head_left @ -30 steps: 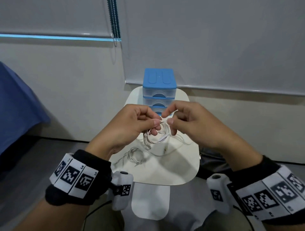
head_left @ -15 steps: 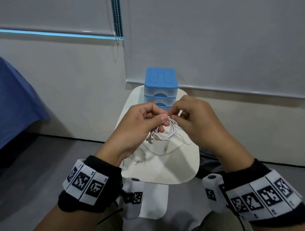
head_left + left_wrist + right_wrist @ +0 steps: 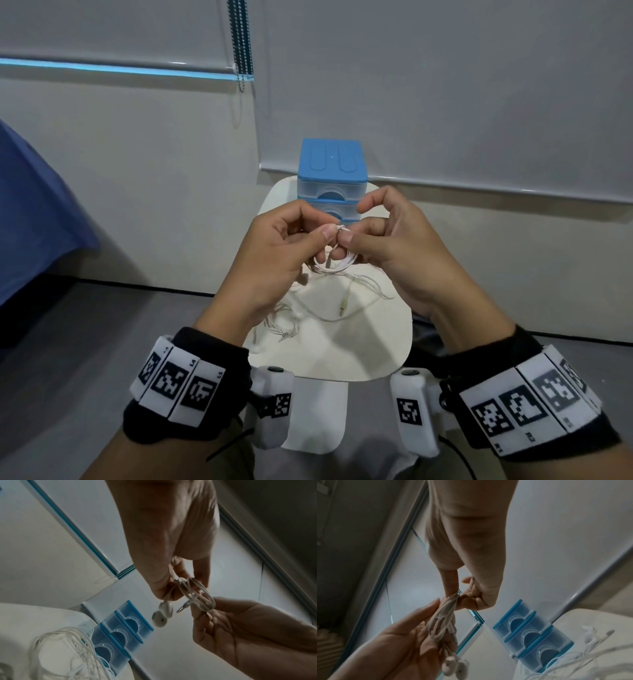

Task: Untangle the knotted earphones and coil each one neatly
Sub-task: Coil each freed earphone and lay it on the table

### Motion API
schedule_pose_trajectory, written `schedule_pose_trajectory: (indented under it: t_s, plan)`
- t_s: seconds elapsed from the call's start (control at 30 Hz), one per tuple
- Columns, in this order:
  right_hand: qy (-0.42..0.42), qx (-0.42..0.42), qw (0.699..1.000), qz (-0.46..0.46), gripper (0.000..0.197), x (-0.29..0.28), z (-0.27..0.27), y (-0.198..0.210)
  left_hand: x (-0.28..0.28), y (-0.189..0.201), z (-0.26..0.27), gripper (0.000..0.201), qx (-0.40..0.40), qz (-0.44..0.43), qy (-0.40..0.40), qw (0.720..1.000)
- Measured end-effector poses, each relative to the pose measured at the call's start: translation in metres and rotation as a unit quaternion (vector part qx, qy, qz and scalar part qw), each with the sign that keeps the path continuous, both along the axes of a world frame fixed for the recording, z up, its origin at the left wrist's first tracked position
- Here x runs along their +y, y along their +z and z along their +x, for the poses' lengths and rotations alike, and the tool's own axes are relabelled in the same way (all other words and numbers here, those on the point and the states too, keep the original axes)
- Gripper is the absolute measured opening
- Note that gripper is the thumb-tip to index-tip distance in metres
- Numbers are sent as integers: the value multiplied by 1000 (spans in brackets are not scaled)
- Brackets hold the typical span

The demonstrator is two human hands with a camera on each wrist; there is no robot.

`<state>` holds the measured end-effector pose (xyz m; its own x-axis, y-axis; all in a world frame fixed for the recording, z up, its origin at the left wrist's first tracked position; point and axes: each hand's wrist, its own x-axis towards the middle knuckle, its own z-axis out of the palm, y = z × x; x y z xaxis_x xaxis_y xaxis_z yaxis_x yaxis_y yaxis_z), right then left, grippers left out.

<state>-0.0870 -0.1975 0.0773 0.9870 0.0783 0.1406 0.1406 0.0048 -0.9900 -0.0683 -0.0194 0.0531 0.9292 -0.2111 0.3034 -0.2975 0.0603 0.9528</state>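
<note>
A white earphone cable, wound into a small coil (image 3: 337,265), hangs between my two hands above the white table (image 3: 370,346). My left hand (image 3: 325,236) pinches the top of the coil (image 3: 197,595) with thumb and fingers, and the two earbuds (image 3: 162,615) dangle below it. My right hand (image 3: 346,240) pinches the same spot from the other side, its index finger raised clear. In the right wrist view the right hand (image 3: 458,596) nips the strands where they bunch, and the coil (image 3: 441,623) lies against my left hand (image 3: 436,608).
A second white earphone bundle (image 3: 282,323) lies on the table's left side. A loose cable with a jack plug (image 3: 342,310) lies mid-table. A small blue drawer unit (image 3: 331,171) stands at the back edge against the wall. Grey floor surrounds the table.
Both hands have lifted the coil a little higher and drawn it tighter. The right index finger has come off the cable and now arches above it.
</note>
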Motion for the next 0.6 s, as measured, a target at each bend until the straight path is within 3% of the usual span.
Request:
schedule_pose_trajectory:
  t_s: [0.13, 0.23, 0.33, 0.5, 0.6]
  plan:
    - [25, 52, 996, 75, 36, 1, 0, 4, 4, 0, -2, 23, 26, -35, -75, 996]
    - [74, 116, 979, 151, 39, -1, 0, 6, 3, 0, -4, 21, 39, -48, -95, 994]
    - [113, 142, 971, 158, 46, -5, -2, 8, 4, -1, -3, 23, 26, -38, -91, 995]
    - [123, 95, 984, 91, 54, -8, -4, 12, -2, 5, -3, 15, -35, 27, -52, 998]
    - [64, 10, 997, -48, 48, -7, -6, 13, -6, 6, 0, 6, -47, 46, -29, 997]
